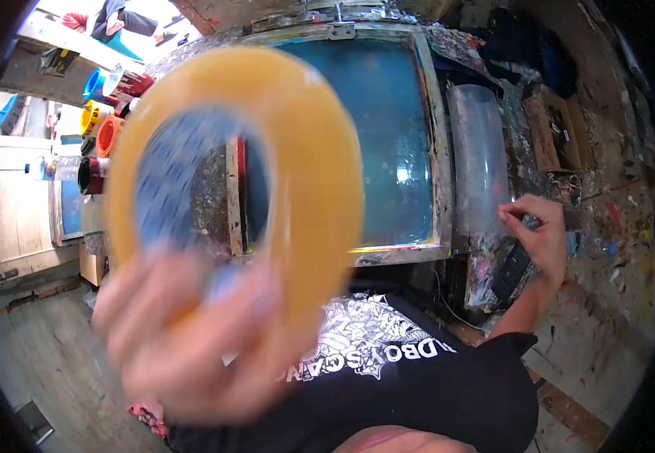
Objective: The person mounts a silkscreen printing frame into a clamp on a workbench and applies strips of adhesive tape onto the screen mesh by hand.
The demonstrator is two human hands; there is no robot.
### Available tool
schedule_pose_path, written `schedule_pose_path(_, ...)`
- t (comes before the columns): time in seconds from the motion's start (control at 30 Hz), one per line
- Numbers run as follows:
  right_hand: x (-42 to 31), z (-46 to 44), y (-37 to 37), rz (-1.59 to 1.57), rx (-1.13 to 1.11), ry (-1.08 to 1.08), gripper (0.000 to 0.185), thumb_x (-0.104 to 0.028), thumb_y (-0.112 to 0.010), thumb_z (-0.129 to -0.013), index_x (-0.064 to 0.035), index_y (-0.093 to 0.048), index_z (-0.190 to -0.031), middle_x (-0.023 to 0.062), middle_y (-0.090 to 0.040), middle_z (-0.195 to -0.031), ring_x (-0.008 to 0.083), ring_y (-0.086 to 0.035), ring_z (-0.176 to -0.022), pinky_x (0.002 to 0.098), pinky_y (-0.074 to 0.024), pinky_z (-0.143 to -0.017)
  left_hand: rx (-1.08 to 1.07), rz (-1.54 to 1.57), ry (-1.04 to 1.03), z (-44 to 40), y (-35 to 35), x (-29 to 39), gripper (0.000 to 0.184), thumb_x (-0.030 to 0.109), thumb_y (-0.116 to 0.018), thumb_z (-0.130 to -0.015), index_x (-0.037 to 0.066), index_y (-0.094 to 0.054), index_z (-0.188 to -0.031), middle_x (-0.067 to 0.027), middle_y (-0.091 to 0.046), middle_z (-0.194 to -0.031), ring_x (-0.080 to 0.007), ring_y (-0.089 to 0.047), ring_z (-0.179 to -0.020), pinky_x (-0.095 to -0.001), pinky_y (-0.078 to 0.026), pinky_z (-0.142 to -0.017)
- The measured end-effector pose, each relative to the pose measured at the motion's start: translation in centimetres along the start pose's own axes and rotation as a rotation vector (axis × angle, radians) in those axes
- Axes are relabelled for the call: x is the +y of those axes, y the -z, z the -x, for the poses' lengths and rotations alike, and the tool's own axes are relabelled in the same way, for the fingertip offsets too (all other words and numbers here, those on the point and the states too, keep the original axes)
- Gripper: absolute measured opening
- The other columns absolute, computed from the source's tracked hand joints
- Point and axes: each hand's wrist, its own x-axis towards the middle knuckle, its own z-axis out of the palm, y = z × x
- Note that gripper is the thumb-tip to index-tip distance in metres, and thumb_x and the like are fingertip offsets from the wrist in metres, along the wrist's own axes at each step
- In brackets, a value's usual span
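Close to the camera, my left hand [191, 340] is wrapped round the lower edge of a large roll of yellow tape [316, 174]. Both are blurred by motion. A blue-patterned inner surface [165, 181] shows within the ring. Off to the right, my right hand [539, 230] is closed in a pinch, thumb and forefinger together; what they hold, if anything, is too small to make out. Its fingertips are by the lower end of a clear plastic cylinder or rolled sheet [480, 151]. Whether they touch it I cannot tell.
Behind the tape lies a wooden-framed screen [388, 136] with blue mesh, held by a metal clamp [341, 31] at its far side. Several paint pots [110, 136] and a plastic bottle [55, 167] stand at left. A cardboard box [557, 132] sits at right. Another person [116, 23] is at far left.
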Motion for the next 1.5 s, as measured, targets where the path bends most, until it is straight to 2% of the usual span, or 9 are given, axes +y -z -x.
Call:
schedule_pose_path(0.13,-3.7,-3.5,1.4,0.154,-0.082,0.111,0.011,-0.002,-0.078,-0.079,0.0014,-0.073,-0.088,0.0128,-0.069,-0.078,0.0223,-0.068,-0.071,0.0324,-0.0501,-0.066,0.164,-0.151,-0.360,-3.0,-16.7,-13.7,0.025,0.019,-0.082,-0.079,0.019,-0.076,-0.103,-0.0021,-0.070,-0.107,-0.0190,-0.071,-0.077,-0.0301,-0.057,-0.067)
schedule_pose_path(0.33,-9.4,-8.8,-0.3,0.588,-0.080,0.355,0.010,-0.008,-0.071,-0.084,0.0005,-0.072,-0.088,0.0141,-0.068,-0.081,0.0291,-0.069,-0.074,0.0369,-0.0526,-0.067,-0.079,-0.305,-0.126,0.9,-34.6,-24.7,0.024,0.027,-0.067,-0.095,0.011,-0.067,-0.114,-0.0101,-0.065,-0.110,-0.0253,-0.069,-0.080,-0.0368,-0.055,-0.067)
schedule_pose_path(0.4,-9.7,-10.0,-1.4,0.515,-0.037,0.464,0.014,-0.015,-0.067,-0.084,-0.0024,-0.067,-0.077,0.0167,-0.066,-0.079,0.0379,-0.067,-0.078,0.0473,-0.0531,-0.072,-0.029,-0.282,-0.052,1.8,-36.5,-24.1,0.028,0.027,-0.065,-0.096,0.010,-0.064,-0.117,-0.0112,-0.064,-0.112,-0.0270,-0.069,-0.082,-0.0374,-0.055,-0.070)
schedule_pose_path(0.6,-10.5,-14.1,-5.3,0.426,-0.041,0.533,0.011,-0.011,-0.067,-0.082,-0.0008,-0.070,-0.083,0.0175,-0.067,-0.078,0.0361,-0.069,-0.076,0.0437,-0.0543,-0.070,0.146,-0.168,0.111,0.2,-29.6,-14.2,0.052,0.038,-0.071,-0.090,0.004,-0.056,-0.127,-0.0156,-0.063,-0.125,-0.0286,-0.067,-0.104,-0.0406,-0.051,-0.094)
schedule_pose_path(0.67,-9.3,-15.8,-6.6,0.321,-0.063,0.513,0.014,-0.010,-0.070,-0.082,0.0013,-0.072,-0.090,0.0172,-0.069,-0.079,0.0311,-0.069,-0.072,0.0369,-0.0541,-0.069,-0.290,1.307,0.387,0.9,-28.2,-11.7,0.057,0.031,-0.079,-0.084,0.001,-0.055,-0.127,-0.0159,-0.068,-0.124,-0.0214,-0.068,-0.105,-0.0373,-0.053,-0.093)
schedule_pose_path(0.8,-4.1,-18.5,-7.8,0.170,-0.060,0.468,0.016,-0.016,-0.069,-0.083,-0.0021,-0.076,-0.089,0.0188,-0.073,-0.081,0.0323,-0.073,-0.075,0.0387,-0.0577,-0.071,-0.586,1.125,0.690,3.3,-26.3,-10.6,0.046,0.002,-0.076,-0.084,0.002,-0.056,-0.125,-0.0131,-0.073,-0.108,-0.0164,-0.071,-0.097,-0.0309,-0.057,-0.087)
schedule_pose_path(0.97,3.9,-18.7,-10.1,-0.079,-0.167,0.174,0.019,-0.018,-0.077,-0.086,-0.0018,-0.077,-0.096,0.0096,-0.076,-0.081,0.0139,-0.072,-0.075,0.0302,-0.0557,-0.070,-0.764,1.045,0.793,5.3,-25.3,-14.7,0.028,0.006,-0.077,-0.087,0.001,-0.063,-0.111,-0.0114,-0.074,-0.100,-0.0169,-0.071,-0.094,-0.0307,-0.058,-0.079)
schedule_pose_path(1.2,8.7,-19.5,-11.2,-0.297,-0.297,0.051,0.016,-0.013,-0.077,-0.089,0.0016,-0.077,-0.095,0.0053,-0.075,-0.083,0.0100,-0.068,-0.076,0.0272,-0.0545,-0.069,-0.773,0.844,0.914,4.8,-25.2,-16.5,0.024,0.021,-0.079,-0.090,0.004,-0.070,-0.104,-0.0058,-0.075,-0.089,-0.0104,-0.069,-0.080,-0.0234,-0.051,-0.063)
schedule_pose_path(1.5,10.6,-20.4,-11.4,-0.274,-0.257,0.014,0.016,-0.009,-0.080,-0.083,0.0028,-0.077,-0.094,0.0070,-0.075,-0.082,0.0119,-0.069,-0.076,0.0281,-0.0560,-0.071,-0.761,0.983,0.871,5.4,-27.4,-19.2,0.027,0.015,-0.081,-0.087,0.001,-0.069,-0.106,-0.0058,-0.073,-0.089,-0.0105,-0.067,-0.081,-0.0267,-0.054,-0.071)
